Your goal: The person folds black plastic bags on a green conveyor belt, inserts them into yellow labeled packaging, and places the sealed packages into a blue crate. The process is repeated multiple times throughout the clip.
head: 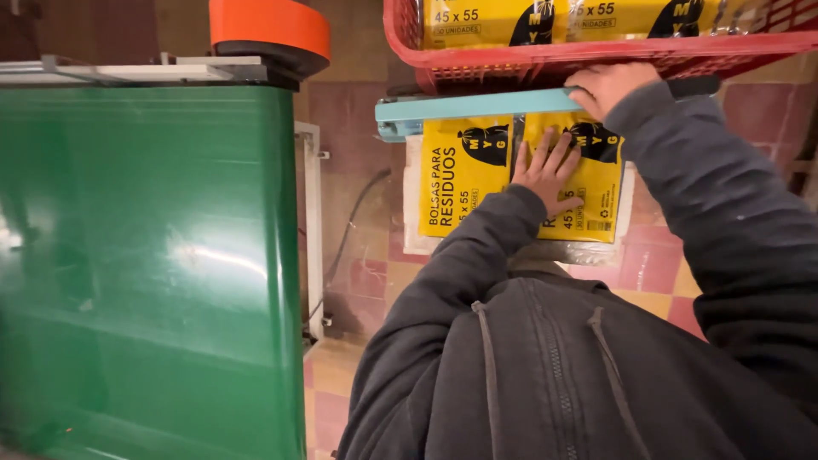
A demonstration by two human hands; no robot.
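While pressing the yellow packet [477,175], left hand [545,175] fingers splayed; right hand [607,85] curled on bar [477,106].

Both hands reach forward: left hand [548,173] flat with fingers spread, right hand [607,87] curled, pressing down.

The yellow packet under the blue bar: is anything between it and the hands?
Nothing visible is. The left hand lies flat on the yellow packet itself, fingers spread. The right hand rests on the light blue bar along the packet's top edge, beneath the red basket.
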